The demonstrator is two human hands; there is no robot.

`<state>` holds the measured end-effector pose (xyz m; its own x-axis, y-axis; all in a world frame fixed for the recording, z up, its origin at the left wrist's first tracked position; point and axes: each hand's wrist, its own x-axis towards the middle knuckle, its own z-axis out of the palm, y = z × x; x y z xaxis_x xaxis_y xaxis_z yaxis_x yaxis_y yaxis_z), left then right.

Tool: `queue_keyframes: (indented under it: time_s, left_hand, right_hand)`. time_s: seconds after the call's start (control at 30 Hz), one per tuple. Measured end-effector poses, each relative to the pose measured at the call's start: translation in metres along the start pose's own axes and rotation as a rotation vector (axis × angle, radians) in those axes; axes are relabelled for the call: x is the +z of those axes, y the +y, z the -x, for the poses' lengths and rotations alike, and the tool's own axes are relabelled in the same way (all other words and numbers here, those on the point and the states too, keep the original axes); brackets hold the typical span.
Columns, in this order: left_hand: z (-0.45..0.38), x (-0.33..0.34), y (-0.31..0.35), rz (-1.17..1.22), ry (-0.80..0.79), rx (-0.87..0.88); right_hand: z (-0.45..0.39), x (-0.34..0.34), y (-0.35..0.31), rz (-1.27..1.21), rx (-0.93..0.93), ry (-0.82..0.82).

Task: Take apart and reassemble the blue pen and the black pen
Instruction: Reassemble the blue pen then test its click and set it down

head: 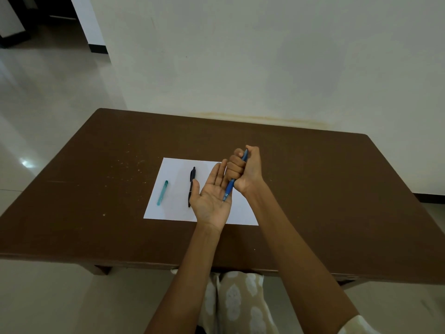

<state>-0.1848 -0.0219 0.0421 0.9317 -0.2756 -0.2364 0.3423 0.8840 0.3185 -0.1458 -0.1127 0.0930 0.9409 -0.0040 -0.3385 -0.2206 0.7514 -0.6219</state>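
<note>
Your right hand is fisted tight round the slim blue plastic pen, tip slanting down onto your left hand, which lies flat, palm up, fingers spread, holding nothing. Both hover over the white paper sheet mid-way along the brown worktop. The black clip pen lies on the sheet's left half, a teal piece, possibly a cap, nearer its left edge. Keep that palm cupped beneath the tip; parts may drop.

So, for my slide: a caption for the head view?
Right hand grips blue pen, tip on open left palm.
</note>
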Motion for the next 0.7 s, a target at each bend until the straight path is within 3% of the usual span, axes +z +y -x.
queue_keyframes:
  time_s: [0.7]
  left_hand:
    - [0.0058,0.009,-0.0011,0.007,0.002,-0.019]
  right_hand:
    - [0.0023,-0.0031,-0.0001,-0.02,0.002,0.032]
